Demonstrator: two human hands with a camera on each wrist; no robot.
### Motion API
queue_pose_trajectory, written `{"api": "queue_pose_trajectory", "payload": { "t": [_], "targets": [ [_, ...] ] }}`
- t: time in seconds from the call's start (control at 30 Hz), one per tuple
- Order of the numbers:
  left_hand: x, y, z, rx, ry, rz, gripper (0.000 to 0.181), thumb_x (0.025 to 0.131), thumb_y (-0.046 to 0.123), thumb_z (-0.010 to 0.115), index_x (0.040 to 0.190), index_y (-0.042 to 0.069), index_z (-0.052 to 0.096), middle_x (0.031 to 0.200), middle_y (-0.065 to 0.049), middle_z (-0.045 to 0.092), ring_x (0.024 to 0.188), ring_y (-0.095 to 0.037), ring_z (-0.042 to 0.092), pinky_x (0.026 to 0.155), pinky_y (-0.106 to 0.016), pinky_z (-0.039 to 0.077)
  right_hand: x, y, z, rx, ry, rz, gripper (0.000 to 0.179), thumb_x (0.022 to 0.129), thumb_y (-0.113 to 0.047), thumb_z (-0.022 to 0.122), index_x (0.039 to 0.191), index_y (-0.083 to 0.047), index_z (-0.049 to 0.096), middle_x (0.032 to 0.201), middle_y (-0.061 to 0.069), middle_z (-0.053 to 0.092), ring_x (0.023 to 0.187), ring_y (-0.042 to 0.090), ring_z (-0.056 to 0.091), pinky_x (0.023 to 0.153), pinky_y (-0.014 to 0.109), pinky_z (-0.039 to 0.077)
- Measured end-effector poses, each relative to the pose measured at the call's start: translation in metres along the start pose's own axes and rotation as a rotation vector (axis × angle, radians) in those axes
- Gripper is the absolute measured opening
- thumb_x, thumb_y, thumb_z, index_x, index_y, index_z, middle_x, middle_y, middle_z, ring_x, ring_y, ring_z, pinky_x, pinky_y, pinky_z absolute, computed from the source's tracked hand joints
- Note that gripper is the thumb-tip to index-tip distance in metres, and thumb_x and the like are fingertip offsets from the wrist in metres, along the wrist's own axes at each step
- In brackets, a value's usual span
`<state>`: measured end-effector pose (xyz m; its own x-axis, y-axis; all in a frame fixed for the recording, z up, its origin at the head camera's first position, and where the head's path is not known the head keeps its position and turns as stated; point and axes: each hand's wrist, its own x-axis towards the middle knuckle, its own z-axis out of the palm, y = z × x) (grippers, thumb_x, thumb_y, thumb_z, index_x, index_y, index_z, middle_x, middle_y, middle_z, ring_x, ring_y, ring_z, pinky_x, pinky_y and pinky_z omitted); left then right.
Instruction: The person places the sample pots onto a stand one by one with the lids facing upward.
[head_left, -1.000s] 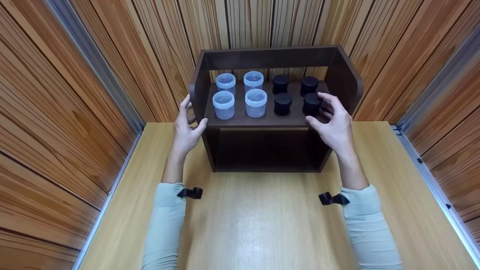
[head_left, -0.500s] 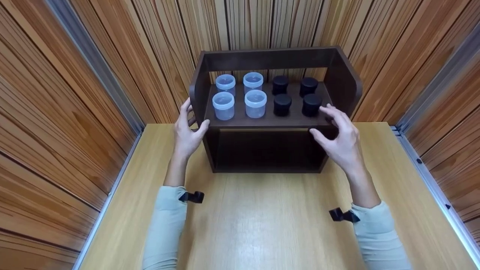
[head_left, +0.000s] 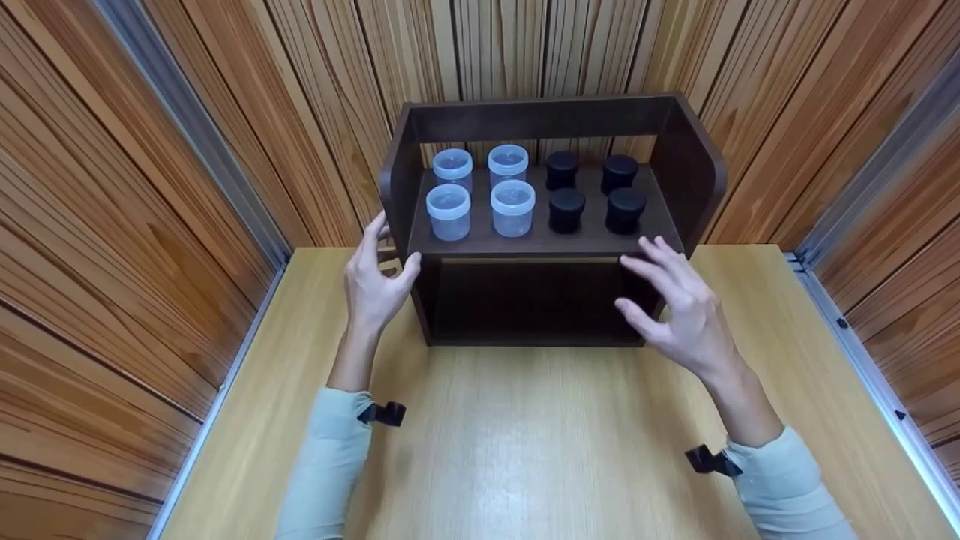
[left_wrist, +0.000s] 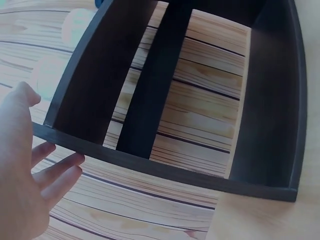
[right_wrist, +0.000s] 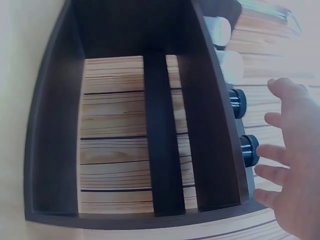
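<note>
In the head view, a dark brown two-tier shelf [head_left: 525, 247] stands upright. Its top board bears several clear plastic jars [head_left: 513, 210] on the left and several small black jars [head_left: 565, 211] on the right. My left hand [head_left: 371, 289] is at the shelf's left side, thumb near the front corner and fingers beside the outer panel; in the left wrist view those fingers lie loosely along the panel edge, and contact is unclear. My right hand [head_left: 686, 315] hovers before the shelf's right front corner with fingers spread, holding nothing. The right wrist view shows its fingers apart from the black jars [right_wrist: 250, 150].
A light wooden table [head_left: 480, 442] carries the shelf. Wood-patterned panels [head_left: 315, 112] rise behind and at both sides, with metal rails [head_left: 862, 367] along the table's side edges. The shelf's lower compartment [head_left: 532, 300] faces forward.
My right hand has drawn back from the front right black jar, down and to the right, its fingers spreading. My left hand has slid slightly down at the shelf's side. The jars stay put.
</note>
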<state>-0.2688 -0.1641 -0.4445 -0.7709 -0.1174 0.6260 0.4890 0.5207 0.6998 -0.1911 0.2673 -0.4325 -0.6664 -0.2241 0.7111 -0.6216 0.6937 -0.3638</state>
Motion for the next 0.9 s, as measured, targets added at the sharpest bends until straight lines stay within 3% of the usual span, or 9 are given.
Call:
{"api": "queue_pose_trajectory", "payload": {
  "t": [0.1, 0.2, 0.33, 0.53, 0.8, 0.9],
  "targets": [
    [-0.007, 0.001, -0.004, 0.030, 0.006, 0.017, 0.069, 0.095, 0.020, 0.082, 0.159, 0.006, 0.059, 0.137, -0.022, 0.078, 0.120, -0.039, 0.079, 0.089, -0.052, 0.073, -0.007, -0.001, 0.002, -0.025, -0.024, -0.046, 0.054, 0.092, -0.019, 0.087, 0.144, -0.009, 0.076, 0.160, 0.024, 0.066, 0.155, 0.051, 0.056, 0.130, 0.072, 0.043],
    [-0.013, 0.001, -0.007, 0.046, 0.017, 0.040, 0.065, 0.096, 0.017, 0.081, 0.157, 0.007, 0.062, 0.134, -0.022, 0.080, 0.116, -0.039, 0.081, 0.083, -0.053, 0.073, -0.014, -0.002, 0.005, -0.042, -0.053, -0.096, 0.057, 0.091, -0.020, 0.088, 0.146, -0.011, 0.075, 0.159, 0.024, 0.066, 0.153, 0.053, 0.057, 0.123, 0.081, 0.045],
    [-0.020, 0.002, -0.012, 0.079, 0.002, 0.068, 0.063, 0.097, 0.017, 0.081, 0.156, 0.010, 0.063, 0.131, -0.020, 0.082, 0.103, -0.039, 0.086, 0.078, -0.055, 0.073, -0.023, -0.002, 0.004, -0.063, -0.103, -0.144, 0.059, 0.090, -0.020, 0.088, 0.148, -0.014, 0.074, 0.162, 0.021, 0.065, 0.151, 0.053, 0.058, 0.119, 0.081, 0.048],
    [-0.029, 0.001, -0.027, 0.148, -0.107, 0.091, 0.066, 0.097, 0.021, 0.082, 0.160, 0.015, 0.061, 0.135, -0.018, 0.082, 0.093, -0.041, 0.087, 0.075, -0.057, 0.072, -0.037, 0.008, 0.002, -0.079, -0.158, -0.142, 0.059, 0.088, -0.018, 0.088, 0.146, -0.014, 0.075, 0.161, 0.020, 0.066, 0.148, 0.055, 0.060, 0.114, 0.081, 0.050],
    [-0.042, -0.009, -0.056, 0.252, -0.248, 0.075, 0.066, 0.098, 0.028, 0.083, 0.160, 0.019, 0.062, 0.144, -0.014, 0.078, 0.106, -0.039, 0.086, 0.083, -0.059, 0.071, -0.061, 0.029, -0.009, -0.112, -0.275, -0.034, 0.056, 0.091, -0.019, 0.087, 0.146, -0.014, 0.075, 0.160, 0.026, 0.065, 0.150, 0.056, 0.058, 0.114, 0.084, 0.046],
    [-0.045, -0.012, -0.068, 0.290, -0.277, 0.083, 0.069, 0.098, 0.029, 0.083, 0.162, 0.020, 0.060, 0.150, -0.014, 0.072, 0.114, -0.038, 0.083, 0.079, -0.054, 0.069, -0.064, 0.036, -0.020, -0.133, -0.298, -0.002, 0.055, 0.092, -0.020, 0.087, 0.145, -0.015, 0.076, 0.160, 0.025, 0.065, 0.148, 0.055, 0.059, 0.114, 0.085, 0.045]
  ]
}}
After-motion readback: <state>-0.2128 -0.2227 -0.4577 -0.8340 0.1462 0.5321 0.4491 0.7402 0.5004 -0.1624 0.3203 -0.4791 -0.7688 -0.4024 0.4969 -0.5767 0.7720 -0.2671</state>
